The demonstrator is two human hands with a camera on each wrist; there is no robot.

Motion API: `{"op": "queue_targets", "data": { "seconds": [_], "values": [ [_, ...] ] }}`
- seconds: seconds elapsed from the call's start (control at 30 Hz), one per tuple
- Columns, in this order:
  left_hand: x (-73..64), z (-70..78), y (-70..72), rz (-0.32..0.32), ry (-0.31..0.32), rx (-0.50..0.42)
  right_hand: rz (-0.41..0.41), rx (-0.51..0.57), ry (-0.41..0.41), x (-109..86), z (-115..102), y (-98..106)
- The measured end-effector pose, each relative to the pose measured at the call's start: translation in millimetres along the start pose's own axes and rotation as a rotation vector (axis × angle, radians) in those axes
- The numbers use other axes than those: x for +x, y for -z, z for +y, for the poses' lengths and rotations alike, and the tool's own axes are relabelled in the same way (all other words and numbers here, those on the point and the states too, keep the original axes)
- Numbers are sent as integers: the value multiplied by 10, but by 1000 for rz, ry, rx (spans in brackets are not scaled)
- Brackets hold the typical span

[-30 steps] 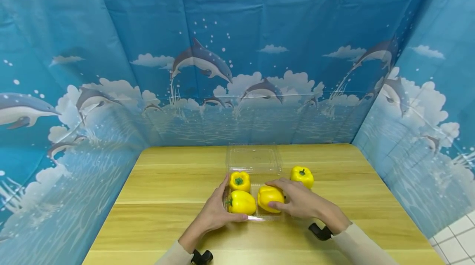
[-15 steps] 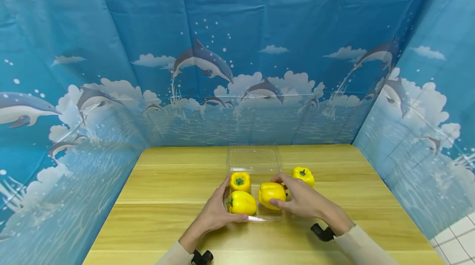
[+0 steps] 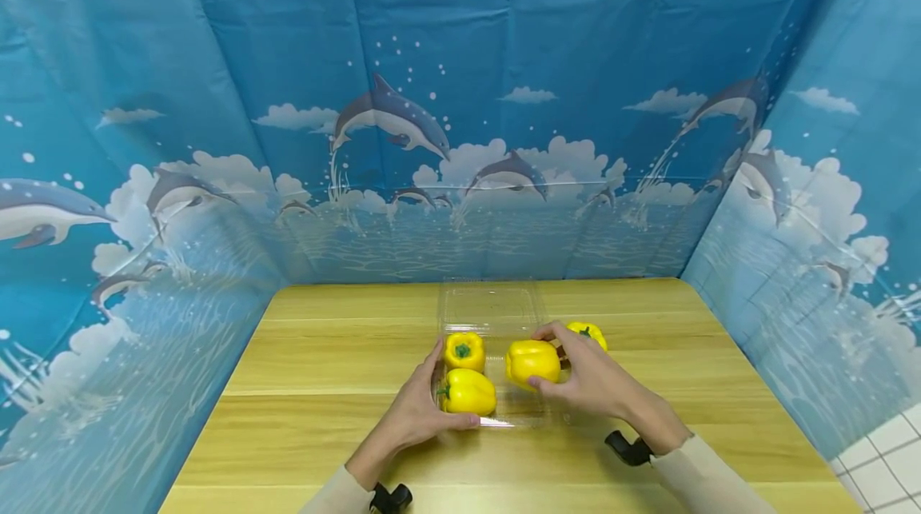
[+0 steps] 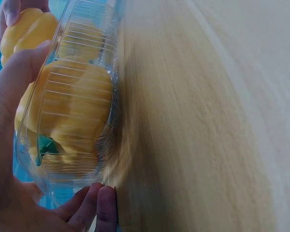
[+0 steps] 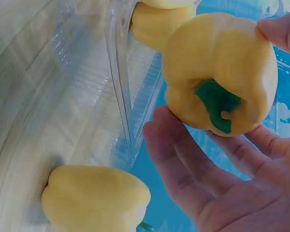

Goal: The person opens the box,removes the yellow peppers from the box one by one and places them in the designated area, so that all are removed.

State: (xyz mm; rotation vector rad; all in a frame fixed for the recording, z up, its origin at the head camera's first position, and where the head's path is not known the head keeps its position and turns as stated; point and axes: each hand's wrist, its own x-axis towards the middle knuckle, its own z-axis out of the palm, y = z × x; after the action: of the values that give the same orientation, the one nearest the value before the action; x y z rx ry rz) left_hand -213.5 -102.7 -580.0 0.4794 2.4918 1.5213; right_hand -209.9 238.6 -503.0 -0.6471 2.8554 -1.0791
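My right hand (image 3: 597, 378) pinches a yellow bell pepper (image 3: 531, 360) between thumb and fingers, above the right part of a clear plastic clamshell box (image 3: 521, 410). In the right wrist view its green stem (image 5: 217, 101) faces the palm. Two more yellow bell peppers sit in the box's left part: one at the back (image 3: 464, 351) with its stem up, one in front (image 3: 468, 392) lying on its side, stem to the left. My left hand (image 3: 413, 414) grips the box's left side, thumb at the front edge and fingers along the side wall (image 4: 72, 125).
The box's clear lid (image 3: 492, 306) lies folded back towards the far edge of the wooden table (image 3: 345, 346). Another yellow bell pepper (image 3: 592, 332) lies on the table right of the box, partly hidden behind my right hand. Dolphin-printed blue curtains (image 3: 446, 58) enclose the table.
The right hand has lifted the bell pepper from the box's front right and carried it slightly back and to the right. The left hand stays in place on the box.
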Motion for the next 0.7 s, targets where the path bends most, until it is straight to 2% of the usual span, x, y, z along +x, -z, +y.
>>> {"op": "queue_targets", "data": {
  "seconds": [0.17, 0.7],
  "values": [
    [-3, 6, 1, 0, -3, -1, 38, -11, 35, -19, 12, 27],
    [5, -5, -4, 0, 3, 4, 131, -23, 77, -73, 69, 88]
  ]
}}
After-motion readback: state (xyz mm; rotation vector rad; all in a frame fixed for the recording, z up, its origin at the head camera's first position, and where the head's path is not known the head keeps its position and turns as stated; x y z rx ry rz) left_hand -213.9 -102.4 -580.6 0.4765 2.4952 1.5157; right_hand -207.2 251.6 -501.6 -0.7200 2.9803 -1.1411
